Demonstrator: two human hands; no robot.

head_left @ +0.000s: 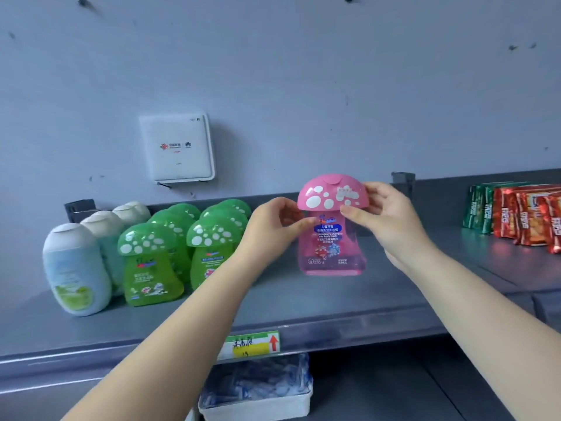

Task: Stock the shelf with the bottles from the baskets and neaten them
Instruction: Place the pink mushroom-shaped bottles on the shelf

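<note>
A pink mushroom-shaped bottle [332,238] stands upright on the grey shelf [303,302], a little right of centre. My left hand [273,226] grips its neck from the left, and my right hand [388,217] holds the spotted pink cap and neck from the right. To its left stand two rows of green mushroom bottles [151,265], each several deep. Further left is a row of pale blue bottles with white caps [76,268]. No basket of bottles is in view.
Red and green snack packets [516,214] stand at the shelf's right end. A white box [177,147] hangs on the wall behind. A price tag [252,344] sits on the shelf's front edge. Below, a white tray [258,399] holds blue-wrapped items.
</note>
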